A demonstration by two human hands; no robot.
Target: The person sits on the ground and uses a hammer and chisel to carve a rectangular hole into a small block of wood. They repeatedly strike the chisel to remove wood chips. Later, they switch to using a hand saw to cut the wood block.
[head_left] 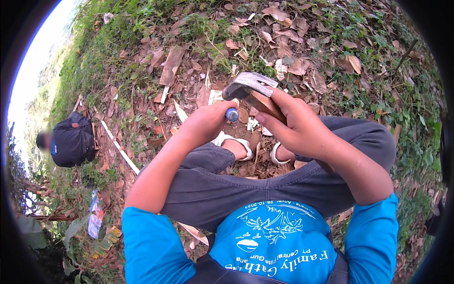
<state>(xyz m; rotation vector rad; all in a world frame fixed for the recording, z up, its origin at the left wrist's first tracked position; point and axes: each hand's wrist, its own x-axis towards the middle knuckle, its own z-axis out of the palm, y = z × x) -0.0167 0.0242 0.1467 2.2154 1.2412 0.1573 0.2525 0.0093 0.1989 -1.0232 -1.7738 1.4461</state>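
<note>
Hammer head – dull grey metal, worn, scuffed matt. Hammer handle – brown wood, smooth. Blue tool butt in left hand – glossy plastic. Trousers – grey matt cloth. Sandals – pale smooth straps. Ground – dry rough leaves, wood chips.

Outdoor spot, rough hillside or plantation ground, not indoors. Dry brown leaves, wood chips and scrap wood pieces litter bare soil beyond the hands. Green weeds grow up the slope. Another person crouches on the ground well off to the left of the left hand.
</note>
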